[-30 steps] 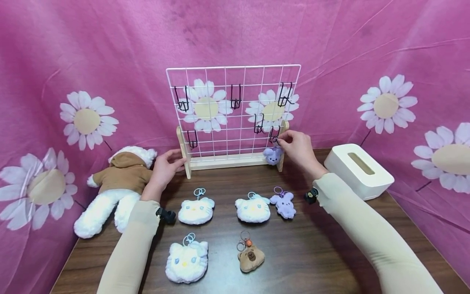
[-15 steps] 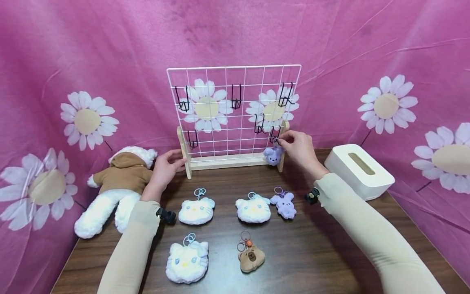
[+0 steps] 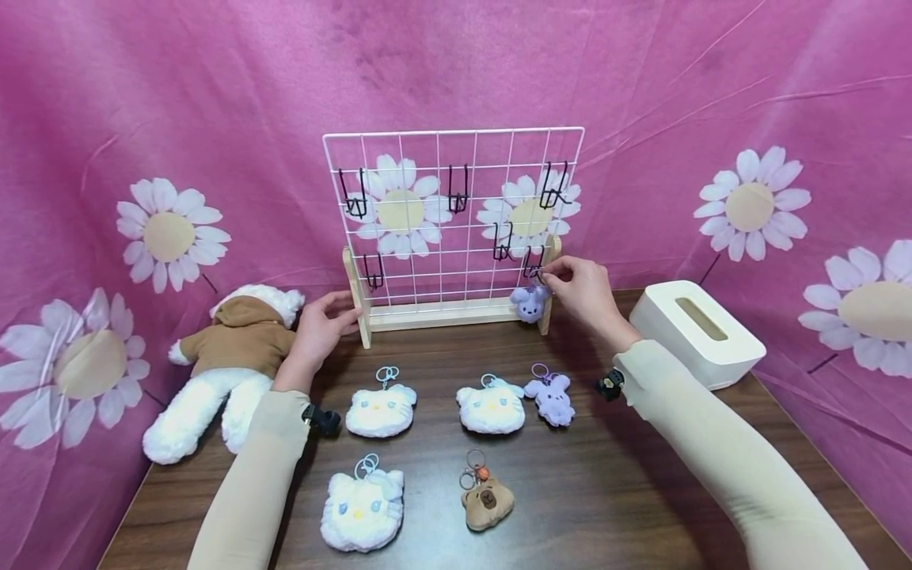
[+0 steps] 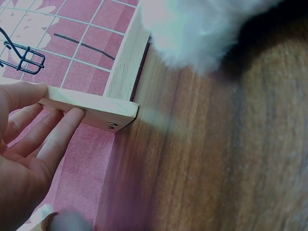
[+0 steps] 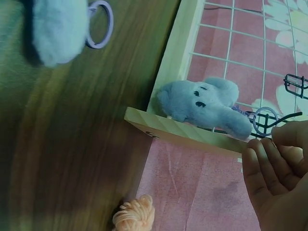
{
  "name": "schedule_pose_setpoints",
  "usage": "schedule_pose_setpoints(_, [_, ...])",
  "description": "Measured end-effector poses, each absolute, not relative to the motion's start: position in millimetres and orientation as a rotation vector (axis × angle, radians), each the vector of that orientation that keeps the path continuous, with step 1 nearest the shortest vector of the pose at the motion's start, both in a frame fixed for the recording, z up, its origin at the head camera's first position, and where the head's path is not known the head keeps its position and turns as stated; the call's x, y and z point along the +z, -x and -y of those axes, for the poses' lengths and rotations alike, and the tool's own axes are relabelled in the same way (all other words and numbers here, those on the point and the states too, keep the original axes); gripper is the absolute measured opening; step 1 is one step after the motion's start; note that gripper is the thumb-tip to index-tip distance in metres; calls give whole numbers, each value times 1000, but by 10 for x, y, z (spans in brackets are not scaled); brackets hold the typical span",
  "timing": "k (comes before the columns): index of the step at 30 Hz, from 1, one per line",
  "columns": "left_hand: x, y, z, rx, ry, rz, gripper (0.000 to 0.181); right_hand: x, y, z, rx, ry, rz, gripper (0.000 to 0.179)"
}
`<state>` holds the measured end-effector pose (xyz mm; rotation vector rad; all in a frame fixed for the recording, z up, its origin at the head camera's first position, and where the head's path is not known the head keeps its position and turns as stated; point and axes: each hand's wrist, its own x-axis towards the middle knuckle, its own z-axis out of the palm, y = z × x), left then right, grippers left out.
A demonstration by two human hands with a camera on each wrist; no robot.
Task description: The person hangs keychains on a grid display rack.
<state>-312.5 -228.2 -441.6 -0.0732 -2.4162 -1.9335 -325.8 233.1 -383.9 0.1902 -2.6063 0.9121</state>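
A white wire grid rack (image 3: 456, 273) with wooden side posts stands at the back of the table, with several black hooks (image 3: 458, 194) on it. My left hand (image 3: 324, 324) holds its left post, thumb along the front edge and fingers against the outer face. At the lower right hook, my right hand (image 3: 580, 289) pinches the ring (image 5: 264, 121) of a purple plush keychain (image 3: 530, 304). The plush hangs in front of the right post. In the right wrist view the ring lies at the hook's prong, and the fingertips partly hide the contact.
On the table (image 3: 570, 491) lie white cat plush keychains (image 3: 362, 511), a second purple plush keychain (image 3: 552, 399) and a brown animal plush keychain (image 3: 488, 503). A white plush bear (image 3: 245, 340) in a brown hoodie lies left; a cream tissue box (image 3: 698, 332) stands right.
My right wrist has shifted very slightly, and the purple plush keychain stays at the lower right hook. My left hand has kept its place on the post.
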Motion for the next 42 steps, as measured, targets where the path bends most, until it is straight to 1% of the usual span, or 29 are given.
schedule_pose_setpoints(18, [-4413,3116,2292,-1942,87,2406,50,-4138,2845,-2476,851,-301,2767,18])
schedule_pose_setpoints(24, [-4404,3111,2278,-1941,81,2411,50,-4234,2708,-2494,875,-245,2846,19])
schedule_pose_setpoints(33, [-4392,3097,2269,-1928,94,2412,50,-4368,2601,-2523,942,-214,2911,18])
schedule_pose_setpoints(42, [-4400,3109,2278,-1927,100,2414,50,-4415,2536,-2529,1167,-234,3004,25])
